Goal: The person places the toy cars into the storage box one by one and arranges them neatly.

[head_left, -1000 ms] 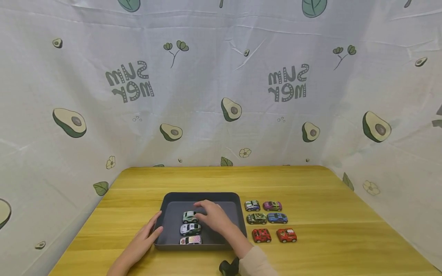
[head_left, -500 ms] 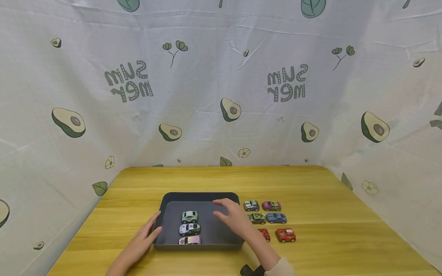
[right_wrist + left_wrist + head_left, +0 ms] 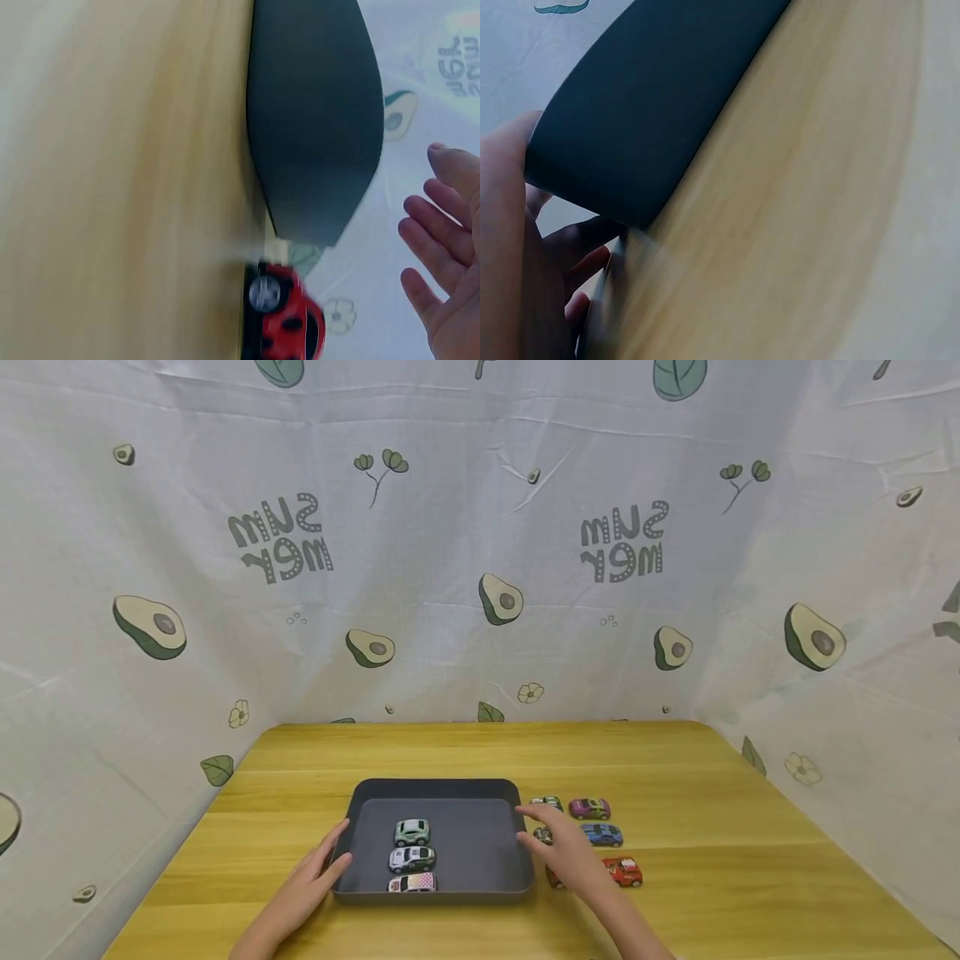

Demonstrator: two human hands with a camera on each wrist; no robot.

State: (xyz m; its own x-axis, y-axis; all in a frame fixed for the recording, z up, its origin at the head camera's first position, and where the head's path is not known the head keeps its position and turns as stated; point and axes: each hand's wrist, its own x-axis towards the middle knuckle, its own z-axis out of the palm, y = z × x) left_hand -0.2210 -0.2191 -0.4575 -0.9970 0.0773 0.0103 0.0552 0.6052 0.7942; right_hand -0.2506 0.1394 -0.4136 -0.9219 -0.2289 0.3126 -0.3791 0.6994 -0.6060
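On the table lies a dark grey tray (image 3: pixel 431 899). It holds a mint-green toy car (image 3: pixel 412 832), a white-and-black toy car (image 3: pixel 412 859) and a white toy car with a pink checked roof (image 3: pixel 412 882), lined up left of its middle. My left hand (image 3: pixel 300 883) holds the tray's left side near the front corner, thumb over the rim and fingers along the outside. Above the right rim hovers my right hand (image 3: pixel 567 853), empty, fingers loosely spread; the right wrist view shows them apart from the tray wall (image 3: pixel 315 112).
Right of the tray stand a purple toy car (image 3: pixel 589 808), a blue one (image 3: pixel 602 835) and a red one (image 3: pixel 625 871). My right hand partly covers others, among them a red black-spotted car (image 3: pixel 289 322). A printed curtain (image 3: pixel 450 543) hangs behind the table (image 3: pixel 675 777).
My right hand has moved right, from beside the mint-green car inside the tray to above the right rim. The left hand and the cars stay where they were.
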